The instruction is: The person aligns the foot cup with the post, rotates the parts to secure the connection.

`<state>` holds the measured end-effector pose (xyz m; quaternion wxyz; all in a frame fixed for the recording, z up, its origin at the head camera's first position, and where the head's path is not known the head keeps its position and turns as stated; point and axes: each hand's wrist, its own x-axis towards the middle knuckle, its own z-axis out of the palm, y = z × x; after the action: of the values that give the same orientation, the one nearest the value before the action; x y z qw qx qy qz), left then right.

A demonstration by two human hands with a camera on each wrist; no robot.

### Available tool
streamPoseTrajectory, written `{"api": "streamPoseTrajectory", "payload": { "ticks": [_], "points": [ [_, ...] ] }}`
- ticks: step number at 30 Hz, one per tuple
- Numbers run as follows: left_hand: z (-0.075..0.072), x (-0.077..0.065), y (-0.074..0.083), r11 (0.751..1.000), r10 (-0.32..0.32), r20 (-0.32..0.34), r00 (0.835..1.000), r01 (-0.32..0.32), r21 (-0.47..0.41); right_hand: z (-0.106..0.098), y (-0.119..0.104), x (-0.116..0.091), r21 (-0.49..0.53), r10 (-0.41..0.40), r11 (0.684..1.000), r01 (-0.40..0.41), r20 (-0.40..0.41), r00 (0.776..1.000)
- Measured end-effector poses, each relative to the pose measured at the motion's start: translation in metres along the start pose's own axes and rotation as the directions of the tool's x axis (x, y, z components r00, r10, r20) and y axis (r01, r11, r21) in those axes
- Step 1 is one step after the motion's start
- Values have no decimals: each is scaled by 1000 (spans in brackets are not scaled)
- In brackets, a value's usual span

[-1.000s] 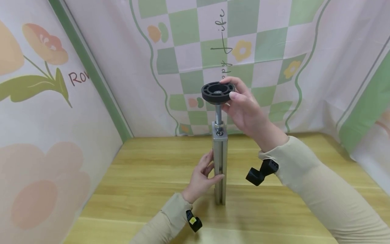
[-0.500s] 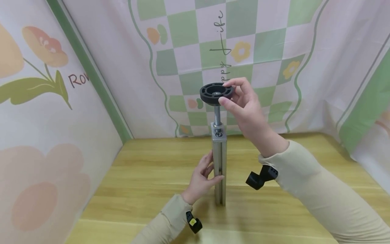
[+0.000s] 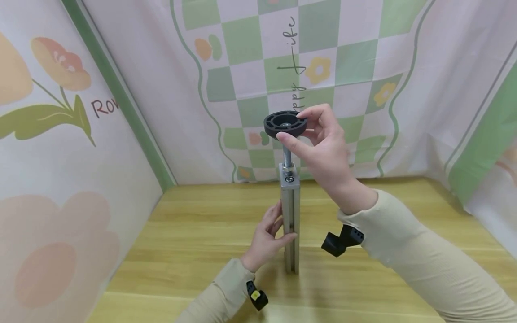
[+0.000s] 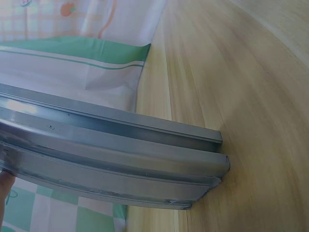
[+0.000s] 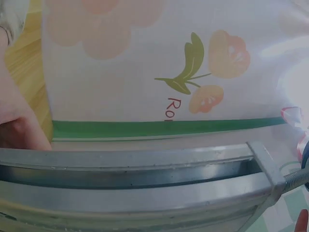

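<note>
An aluminium extrusion (image 3: 291, 206) stands upright on the wooden table, its grooved lower end (image 4: 183, 169) meeting the tabletop in the left wrist view. My left hand (image 3: 262, 242) grips it around mid-height, thumb across the front. On top is a metal end plate (image 3: 290, 183) with a screw. A threaded rod (image 3: 287, 157) with a nut rises from the plate and carries a black round levelling foot (image 3: 271, 131), cupped side up. My right hand (image 3: 325, 150) pinches the foot's rim, thumb at the front and fingers at the back right. In the right wrist view only a fingertip (image 5: 301, 222) of it shows.
The wooden table (image 3: 194, 220) meets a checkered cloth (image 3: 250, 72) hanging behind. A flower-printed cloth (image 3: 40, 170) hangs on the left, another cloth (image 3: 484, 157) on the right. Black wrist mounts (image 3: 343, 241) stick out below the sleeves.
My right thumb has travelled leftward along the front of the foot's rim, and the right hand has shifted slightly left and down. My left hand and the extrusion have stayed put.
</note>
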<state>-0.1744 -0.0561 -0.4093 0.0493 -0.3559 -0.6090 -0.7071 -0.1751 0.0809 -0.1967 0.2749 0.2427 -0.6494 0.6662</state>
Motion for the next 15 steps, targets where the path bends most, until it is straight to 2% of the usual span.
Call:
{"api": "streamPoseTrajectory", "payload": {
  "ticks": [4,8,12,15],
  "points": [
    [0,0,0,1000,4,0,1000,-4,2,2,0,0,-16,-17,1000,16,-21,1000],
    [-1,0,0,1000,-10,-1,1000,10,5,1,0,0,42,4,999,-4,6,1000],
    [-1,0,1,1000,-19,-1,1000,19,2,-3,5,1,186,18,982,-32,74,997],
    [-1,0,1,1000,-12,3,1000,12,0,-7,14,6,346,8,936,-65,164,986]
  ]
}}
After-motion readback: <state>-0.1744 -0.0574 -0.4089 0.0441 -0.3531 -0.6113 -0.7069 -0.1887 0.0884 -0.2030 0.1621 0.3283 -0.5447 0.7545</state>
